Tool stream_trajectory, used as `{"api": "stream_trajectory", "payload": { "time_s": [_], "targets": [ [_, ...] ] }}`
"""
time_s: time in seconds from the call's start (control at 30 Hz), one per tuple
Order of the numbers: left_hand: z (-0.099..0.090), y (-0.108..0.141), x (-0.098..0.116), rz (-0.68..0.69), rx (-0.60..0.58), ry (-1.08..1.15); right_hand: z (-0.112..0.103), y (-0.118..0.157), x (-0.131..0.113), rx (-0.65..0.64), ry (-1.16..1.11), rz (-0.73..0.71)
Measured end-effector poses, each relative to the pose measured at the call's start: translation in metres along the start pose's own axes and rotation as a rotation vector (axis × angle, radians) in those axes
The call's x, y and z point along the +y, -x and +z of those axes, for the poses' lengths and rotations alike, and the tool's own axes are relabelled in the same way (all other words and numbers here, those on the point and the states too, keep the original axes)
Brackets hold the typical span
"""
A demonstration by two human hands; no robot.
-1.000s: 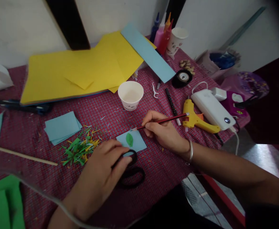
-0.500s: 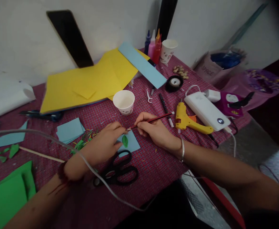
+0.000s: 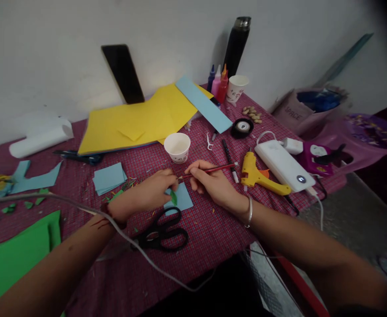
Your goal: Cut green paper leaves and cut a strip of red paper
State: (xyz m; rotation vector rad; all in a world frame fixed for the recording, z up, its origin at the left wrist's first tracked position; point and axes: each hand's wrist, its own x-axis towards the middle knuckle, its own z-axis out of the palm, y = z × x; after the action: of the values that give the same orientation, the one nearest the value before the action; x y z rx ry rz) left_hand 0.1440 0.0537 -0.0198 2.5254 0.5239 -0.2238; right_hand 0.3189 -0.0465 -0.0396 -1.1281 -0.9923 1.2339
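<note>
A red and black pencil (image 3: 220,167) is gripped in my right hand (image 3: 212,184), its tip pointing left. That tip meets the fingertips of my left hand (image 3: 153,189), which are pinched together; whatever small thing they may hold is hidden. Below the fingers lies a small light-blue paper square (image 3: 186,202) with a green paper leaf (image 3: 173,197) on it. Black-handled scissors (image 3: 163,235) rest just in front of the square, their blades hidden by my left forearm. Behind my hands stands a white paper cup (image 3: 177,149).
A yellow glue gun (image 3: 250,169) and white power bank (image 3: 276,160) lie at right. Yellow sheets (image 3: 124,127) and stacked blue squares (image 3: 109,178) lie at the back and left. Green sheets (image 3: 21,264) fill the near left. A cable (image 3: 127,235) crosses over my left forearm.
The camera view has tilted up and shifted left, showing more of the black bottle and left table side. My hands keep the same pose around the pencil tip, with the leaf partly under my left fingers.
</note>
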Motion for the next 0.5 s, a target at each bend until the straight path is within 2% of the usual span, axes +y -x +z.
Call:
{"api": "stream_trajectory", "payload": {
  "time_s": [0.2, 0.27, 0.4, 0.5],
  "targets": [
    [0.000, 0.002, 0.002, 0.045, 0.011, 0.026, -0.003, 0.000, 0.003, -0.024, 0.005, -0.031],
    [0.000, 0.004, 0.004, 0.100, 0.100, 0.046, -0.003, 0.000, 0.002, -0.012, 0.013, -0.036],
    [0.006, 0.011, 0.007, 0.216, 0.407, 0.027, -0.002, 0.001, -0.001, -0.003, 0.017, -0.035],
    [0.015, 0.015, 0.002, 0.282, 0.456, -0.046, -0.001, 0.001, -0.004, -0.033, 0.050, -0.015]
  ]
}}
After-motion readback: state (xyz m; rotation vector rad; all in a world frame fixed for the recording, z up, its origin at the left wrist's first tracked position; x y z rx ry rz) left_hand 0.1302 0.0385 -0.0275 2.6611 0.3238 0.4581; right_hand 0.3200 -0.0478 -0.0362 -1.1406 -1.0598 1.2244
